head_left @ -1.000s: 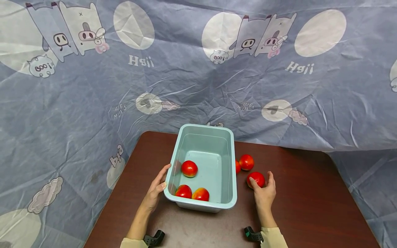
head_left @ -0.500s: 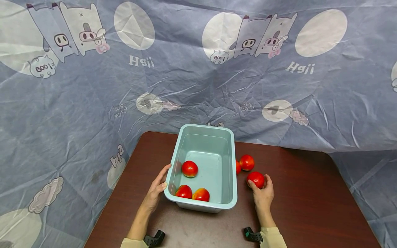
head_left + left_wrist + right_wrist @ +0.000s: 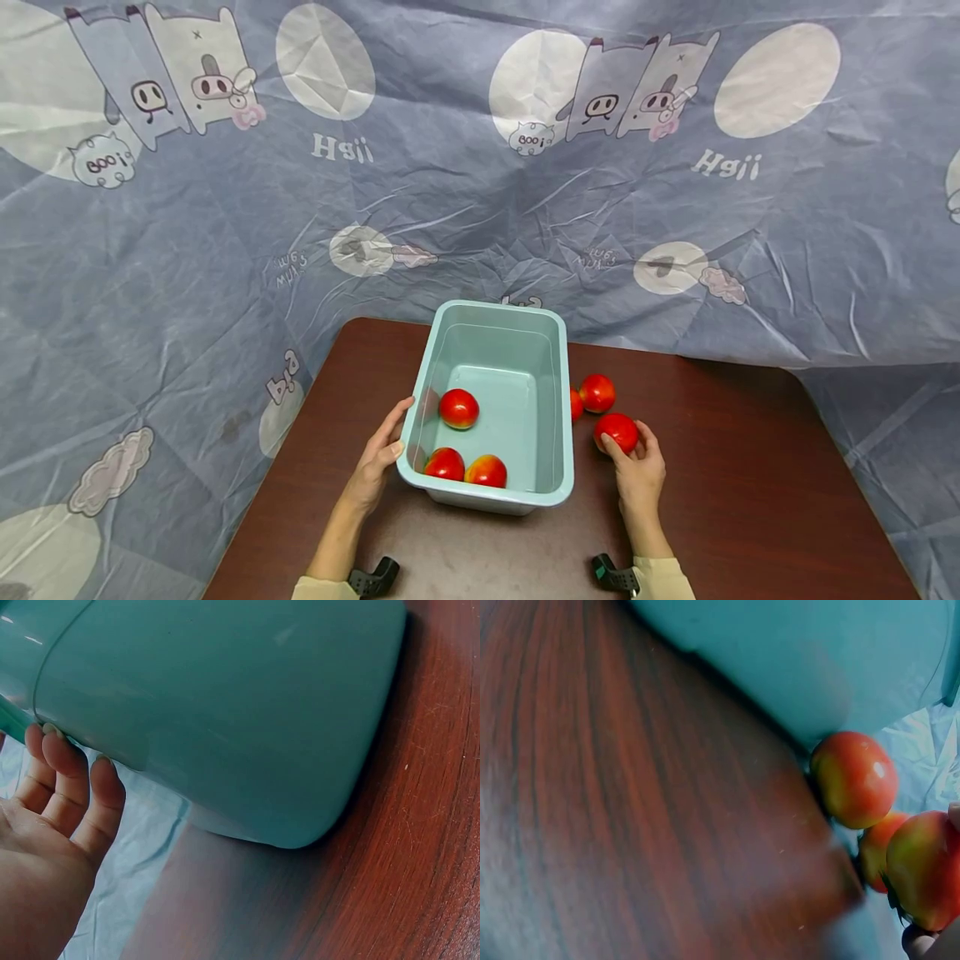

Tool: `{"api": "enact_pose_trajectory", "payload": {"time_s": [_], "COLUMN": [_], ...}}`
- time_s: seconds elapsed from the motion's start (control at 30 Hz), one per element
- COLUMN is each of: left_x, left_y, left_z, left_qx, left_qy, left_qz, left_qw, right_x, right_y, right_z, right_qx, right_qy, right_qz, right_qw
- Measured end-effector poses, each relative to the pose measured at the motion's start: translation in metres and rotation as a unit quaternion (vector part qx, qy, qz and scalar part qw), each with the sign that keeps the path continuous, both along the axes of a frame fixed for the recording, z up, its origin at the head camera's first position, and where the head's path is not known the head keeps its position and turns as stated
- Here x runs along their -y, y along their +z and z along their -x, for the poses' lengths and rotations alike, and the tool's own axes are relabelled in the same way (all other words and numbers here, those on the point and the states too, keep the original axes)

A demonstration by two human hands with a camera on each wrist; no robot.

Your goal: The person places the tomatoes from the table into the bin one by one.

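A pale green plastic bin stands on the table, with three red tomatoes inside: one near the left wall, another and a yellow-tinged one at the near end. My left hand grips the bin's left rim; bent fingertips touch the outer wall below it. Right of the bin, my right hand holds a tomato between thumb and fingers. Its green calyx shows in the right wrist view, where the hand is mostly out of frame.
Two more tomatoes lie beyond the held one: one in plain sight, the other partly hidden by the bin's right wall. The dark brown table ends at a hanging blue-grey printed cloth.
My right fingers have closed in around the tomato, which has shifted very slightly to the left and away from me. The left hand and the bin have stayed in place.
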State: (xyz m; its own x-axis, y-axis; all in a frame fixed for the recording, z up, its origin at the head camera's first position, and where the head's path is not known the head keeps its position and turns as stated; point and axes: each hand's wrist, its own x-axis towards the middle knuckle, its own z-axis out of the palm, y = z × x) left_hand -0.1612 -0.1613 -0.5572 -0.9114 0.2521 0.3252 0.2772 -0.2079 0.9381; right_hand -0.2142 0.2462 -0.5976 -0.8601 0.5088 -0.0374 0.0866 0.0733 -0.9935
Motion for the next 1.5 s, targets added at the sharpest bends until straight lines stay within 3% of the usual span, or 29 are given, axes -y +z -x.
{"api": "enact_pose_trajectory", "payload": {"time_s": [0.33, 0.6, 0.9, 1.3, 1.5], "left_x": [-0.001, -0.001, -0.001, 0.000, -0.001], "left_y": [-0.003, -0.003, -0.002, -0.001, -0.001], "left_z": [-0.006, -0.005, -0.004, -0.001, -0.001], "left_qx": [-0.003, -0.002, -0.002, -0.004, -0.001], "left_qy": [0.001, 0.002, 0.000, -0.002, -0.001], "left_qz": [-0.003, -0.004, -0.007, -0.004, -0.003], "left_qw": [1.0000, 1.0000, 1.0000, 1.0000, 1.0000], "right_x": [0.012, 0.023, 0.027, 0.030, 0.034], "right_y": [0.028, 0.052, 0.066, 0.078, 0.087], "right_z": [-0.011, -0.020, -0.024, -0.028, -0.032], "right_qx": [-0.061, -0.114, -0.145, -0.150, -0.176], "right_qy": [0.017, 0.031, 0.037, 0.045, 0.059], "right_qz": [0.061, 0.050, 0.050, 0.047, 0.058], "right_qw": [0.9961, 0.9917, 0.9875, 0.9866, 0.9808]}}
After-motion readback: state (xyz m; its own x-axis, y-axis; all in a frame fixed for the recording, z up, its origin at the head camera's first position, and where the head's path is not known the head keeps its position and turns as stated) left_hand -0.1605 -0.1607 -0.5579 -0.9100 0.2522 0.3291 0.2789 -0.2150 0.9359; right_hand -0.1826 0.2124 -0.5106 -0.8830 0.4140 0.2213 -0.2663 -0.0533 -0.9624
